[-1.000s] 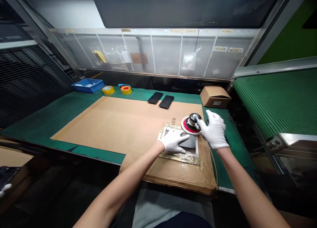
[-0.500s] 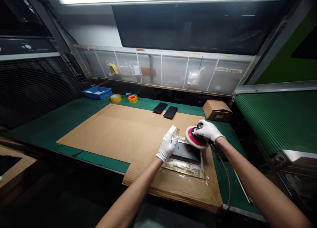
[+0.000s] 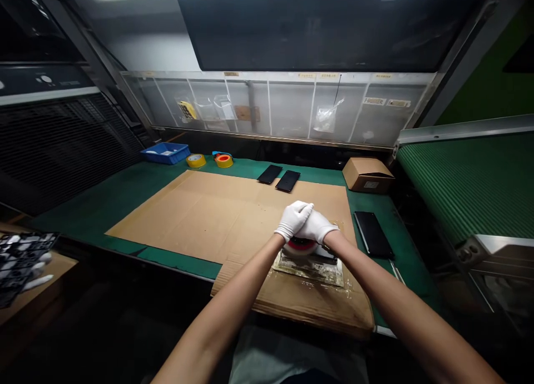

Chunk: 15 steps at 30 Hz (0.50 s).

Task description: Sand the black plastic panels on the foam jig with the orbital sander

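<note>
Both my hands wear white gloves and are pressed together on top of a round polisher (image 3: 301, 246) with a red band and a pale pad. My left hand (image 3: 293, 218) wraps over the polisher's top, its fingers meeting my right hand. From the right side, my right hand (image 3: 317, 226) grips the polisher; its fingers are partly covered. Underneath, the pad sits over a dark flat panel (image 3: 327, 255), mostly hidden, in a worn, tape-covered frame (image 3: 308, 270). That frame rests on stacked cardboard (image 3: 312, 303).
Two black panels (image 3: 287, 181) lie at the back of the cardboard sheet (image 3: 200, 211). Another black panel (image 3: 373, 234) is at right, near a carton (image 3: 367, 175). Tape rolls (image 3: 196, 161) and a blue tray (image 3: 166, 153) stand back left. A gloved hand (image 3: 38, 275) holds dark patterned pieces at far left.
My right hand has brought the polisher left and over the framed panel. My left hand has moved from the frame's edge onto the polisher. Another person's gloved hand has appeared at left.
</note>
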Each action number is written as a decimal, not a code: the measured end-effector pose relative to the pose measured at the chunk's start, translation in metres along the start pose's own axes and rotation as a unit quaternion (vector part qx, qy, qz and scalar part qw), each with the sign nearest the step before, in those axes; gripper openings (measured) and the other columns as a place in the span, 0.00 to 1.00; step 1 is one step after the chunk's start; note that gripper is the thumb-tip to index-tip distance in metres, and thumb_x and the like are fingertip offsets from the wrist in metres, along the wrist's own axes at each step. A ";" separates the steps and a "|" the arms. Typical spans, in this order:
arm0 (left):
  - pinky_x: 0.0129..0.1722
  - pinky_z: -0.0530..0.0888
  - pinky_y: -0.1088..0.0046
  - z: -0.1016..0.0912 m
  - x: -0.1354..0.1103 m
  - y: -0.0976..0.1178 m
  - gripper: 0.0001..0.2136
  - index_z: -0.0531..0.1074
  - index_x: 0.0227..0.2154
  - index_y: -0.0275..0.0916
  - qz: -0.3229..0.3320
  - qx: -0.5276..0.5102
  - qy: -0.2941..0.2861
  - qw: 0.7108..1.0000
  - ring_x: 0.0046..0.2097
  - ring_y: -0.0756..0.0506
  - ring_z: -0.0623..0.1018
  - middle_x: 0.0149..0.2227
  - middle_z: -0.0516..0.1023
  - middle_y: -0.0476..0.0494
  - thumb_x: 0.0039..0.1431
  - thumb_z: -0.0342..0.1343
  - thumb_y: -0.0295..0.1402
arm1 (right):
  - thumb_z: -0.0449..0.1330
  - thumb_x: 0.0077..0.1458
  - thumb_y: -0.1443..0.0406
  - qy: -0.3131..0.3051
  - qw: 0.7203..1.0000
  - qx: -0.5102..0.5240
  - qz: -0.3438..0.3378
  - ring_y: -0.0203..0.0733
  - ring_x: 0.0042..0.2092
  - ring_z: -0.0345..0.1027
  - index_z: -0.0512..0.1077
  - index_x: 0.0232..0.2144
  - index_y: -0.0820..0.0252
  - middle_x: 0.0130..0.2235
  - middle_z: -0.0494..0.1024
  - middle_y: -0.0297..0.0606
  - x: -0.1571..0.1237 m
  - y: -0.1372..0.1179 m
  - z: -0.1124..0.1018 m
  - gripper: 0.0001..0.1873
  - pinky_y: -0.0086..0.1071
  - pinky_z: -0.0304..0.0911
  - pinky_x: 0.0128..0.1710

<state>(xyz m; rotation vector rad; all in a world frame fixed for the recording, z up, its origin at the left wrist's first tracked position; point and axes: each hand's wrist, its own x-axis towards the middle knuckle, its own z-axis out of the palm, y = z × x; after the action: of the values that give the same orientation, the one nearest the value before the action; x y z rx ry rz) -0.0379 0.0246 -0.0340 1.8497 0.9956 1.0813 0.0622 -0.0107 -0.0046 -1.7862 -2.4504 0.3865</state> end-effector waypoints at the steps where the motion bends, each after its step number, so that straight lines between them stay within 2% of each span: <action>1: 0.57 0.75 0.63 -0.001 0.000 -0.002 0.11 0.81 0.33 0.38 -0.028 -0.025 0.022 0.999 0.48 0.42 0.82 0.42 0.85 0.40 0.63 0.55 0.35 | 0.63 0.61 0.58 -0.004 1.000 0.005 0.024 0.54 0.54 0.73 0.71 0.58 0.67 0.55 0.77 0.53 0.002 -0.003 0.000 0.27 0.43 0.69 0.54; 4: 0.57 0.75 0.63 -0.001 -0.001 -0.006 0.11 0.80 0.31 0.38 -0.079 -0.066 0.068 0.992 0.47 0.41 0.83 0.40 0.85 0.39 0.62 0.52 0.33 | 0.62 0.58 0.59 -0.011 0.996 0.013 0.086 0.58 0.50 0.77 0.64 0.64 0.73 0.53 0.77 0.61 0.005 -0.011 0.000 0.35 0.42 0.71 0.47; 9: 0.50 0.76 0.62 -0.004 0.001 -0.008 0.12 0.76 0.26 0.39 -0.102 -0.058 0.090 0.989 0.43 0.40 0.82 0.36 0.84 0.38 0.63 0.52 0.33 | 0.64 0.54 0.58 -0.025 0.997 0.030 0.071 0.54 0.50 0.77 0.68 0.61 0.66 0.54 0.78 0.55 0.007 -0.017 -0.002 0.34 0.38 0.70 0.47; 12: 0.48 0.75 0.63 -0.009 -0.002 -0.007 0.12 0.71 0.21 0.40 -0.118 -0.038 0.101 0.987 0.40 0.41 0.80 0.31 0.82 0.40 0.61 0.52 0.32 | 0.63 0.54 0.57 -0.008 0.995 0.030 0.097 0.57 0.52 0.76 0.66 0.62 0.68 0.57 0.75 0.59 0.003 -0.020 -0.002 0.36 0.40 0.70 0.48; 15: 0.48 0.74 0.64 -0.014 -0.015 -0.006 0.11 0.73 0.24 0.41 -0.134 -0.023 0.119 0.984 0.41 0.41 0.79 0.32 0.82 0.42 0.61 0.53 0.33 | 0.66 0.52 0.59 -0.019 0.997 0.043 0.068 0.56 0.50 0.77 0.67 0.61 0.68 0.55 0.76 0.57 -0.004 -0.027 -0.001 0.37 0.37 0.70 0.48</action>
<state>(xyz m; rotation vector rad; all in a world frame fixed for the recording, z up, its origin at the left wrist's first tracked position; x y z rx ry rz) -0.0572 0.0169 -0.0396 1.5203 1.3039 1.1660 0.0388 -0.0218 0.0034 -1.9316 -2.3040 0.5327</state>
